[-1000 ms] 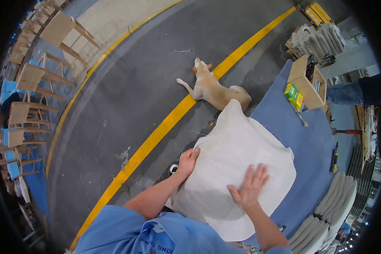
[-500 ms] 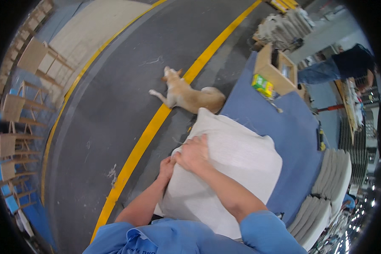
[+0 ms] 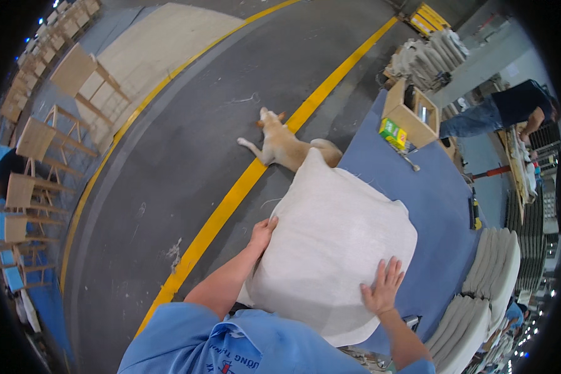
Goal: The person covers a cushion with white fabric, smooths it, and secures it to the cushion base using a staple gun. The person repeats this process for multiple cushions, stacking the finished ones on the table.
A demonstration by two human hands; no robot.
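Observation:
A large off-white, fabric-covered cushion (image 3: 330, 243) lies in front of me on a blue table (image 3: 439, 193), its far corner drawn up to a point. At its left edge, my left hand (image 3: 263, 233) grips the rim, with the fingers partly tucked out of sight. My right hand (image 3: 384, 287) rests on the near right part of the fabric, palm down and fingers spread. The cushion's underside is hidden.
A tan dog (image 3: 290, 146) lies on the grey floor across a yellow line (image 3: 227, 199). Farther along the table are a wooden box (image 3: 411, 115) and a green-yellow packet (image 3: 393, 133). Stacked cushions (image 3: 495, 262) stand right, wooden chairs (image 3: 34, 140) left. Another person (image 3: 502, 109) works beyond.
My right hand has left the cushion's left edge and moved to its near right side, opening flat. My left hand has shifted slightly up and right along the left edge.

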